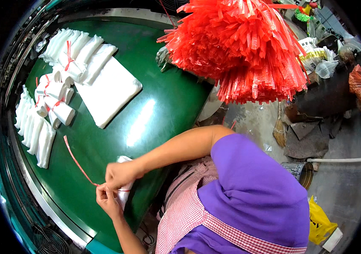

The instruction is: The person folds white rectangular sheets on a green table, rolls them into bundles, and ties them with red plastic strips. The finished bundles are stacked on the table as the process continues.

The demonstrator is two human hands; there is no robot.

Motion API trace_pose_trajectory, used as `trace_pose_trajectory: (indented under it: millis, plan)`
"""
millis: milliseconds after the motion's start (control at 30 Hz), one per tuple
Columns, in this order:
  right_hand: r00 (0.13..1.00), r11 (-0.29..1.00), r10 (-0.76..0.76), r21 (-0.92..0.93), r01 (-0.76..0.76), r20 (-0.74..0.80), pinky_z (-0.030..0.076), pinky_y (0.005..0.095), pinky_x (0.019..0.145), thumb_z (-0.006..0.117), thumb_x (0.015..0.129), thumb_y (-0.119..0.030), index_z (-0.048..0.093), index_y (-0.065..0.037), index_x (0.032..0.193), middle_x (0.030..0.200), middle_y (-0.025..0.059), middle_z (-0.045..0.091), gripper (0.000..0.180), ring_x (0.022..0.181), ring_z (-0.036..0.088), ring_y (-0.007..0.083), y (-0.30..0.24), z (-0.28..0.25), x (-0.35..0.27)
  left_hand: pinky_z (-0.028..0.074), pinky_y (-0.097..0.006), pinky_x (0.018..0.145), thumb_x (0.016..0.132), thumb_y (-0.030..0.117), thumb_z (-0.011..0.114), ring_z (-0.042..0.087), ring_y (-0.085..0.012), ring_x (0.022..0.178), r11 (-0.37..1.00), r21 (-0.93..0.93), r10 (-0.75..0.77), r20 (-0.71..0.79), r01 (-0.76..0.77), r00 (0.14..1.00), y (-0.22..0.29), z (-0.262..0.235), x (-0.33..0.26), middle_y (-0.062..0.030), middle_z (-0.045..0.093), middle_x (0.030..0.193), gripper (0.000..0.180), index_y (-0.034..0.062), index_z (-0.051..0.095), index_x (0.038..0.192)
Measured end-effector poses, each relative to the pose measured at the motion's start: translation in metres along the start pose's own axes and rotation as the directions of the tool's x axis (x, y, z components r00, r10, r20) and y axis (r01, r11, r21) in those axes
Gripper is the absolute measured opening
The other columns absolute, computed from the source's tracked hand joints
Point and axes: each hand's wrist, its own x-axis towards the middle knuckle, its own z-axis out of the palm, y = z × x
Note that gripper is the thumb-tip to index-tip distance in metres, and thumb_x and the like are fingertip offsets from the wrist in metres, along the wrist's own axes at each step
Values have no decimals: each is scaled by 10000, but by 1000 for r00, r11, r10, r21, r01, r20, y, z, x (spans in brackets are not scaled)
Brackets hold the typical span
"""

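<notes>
A rolled bundle of white plastic bags (pixel 123 195) lies near the edge of the green tabletop (pixel 163 106), under my hands. A red plastic tie strip (pixel 79 163) crosses the bundle, and its long free end sticks up beyond my fingers. My left hand (pixel 109 202) pinches the strip beside the bundle with thumb and forefinger. Right above it, my right hand (pixel 123 174) is closed against the same strip, its knuckles hiding the fingertips. Part of the bundle shows past the right wrist.
Stacked flat white bags (pixel 106 89), tied white rolls (pixel 59 101) and folded white bundles (pixel 34 131) lie farther off. A big hank of red strips (pixel 240 51) hangs at the top. On the floor are a broom (pixel 279 131) and a yellow bag (pixel 319 222).
</notes>
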Motion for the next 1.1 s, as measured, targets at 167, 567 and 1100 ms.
trace_pose_trajectory:
  millis: [167, 567, 1100]
  plan:
    - [980, 872, -185, -447, 198, 73, 476, 351, 487, 599, 747, -52, 666, 31, 842, 722, 129, 660, 143, 576, 624, 214, 31, -11, 16, 442, -396, 746, 827, 3, 584, 518, -318, 836, 479, 567, 518, 435, -671, 737, 27, 22, -20, -156, 536, 897, 68, -12, 526, 859]
    - [781, 1, -377, -843, 538, 498, 446, 405, 831, 657, 651, -221, 626, -46, 775, 999, 158, 557, 216, 1011, 524, 311, 2, 15, -29, 431, -400, 799, 849, 86, 599, 527, -309, 931, 507, 802, 308, 173, -316, 935, 2, -47, 35, -145, 555, 969, 98, 5, 544, 835]
    - [725, -300, -606, -938, 175, 329, 354, 530, 963, 738, 691, -441, 424, -128, 1330, 1332, 190, 401, 777, 1271, 334, 380, -127, -92, 146, 348, -436, 984, 878, 239, 606, 415, -293, 1216, 521, 839, 255, -331, 159, 909, -43, -93, 43, -95, 471, 1302, 382, 78, 522, 1213]
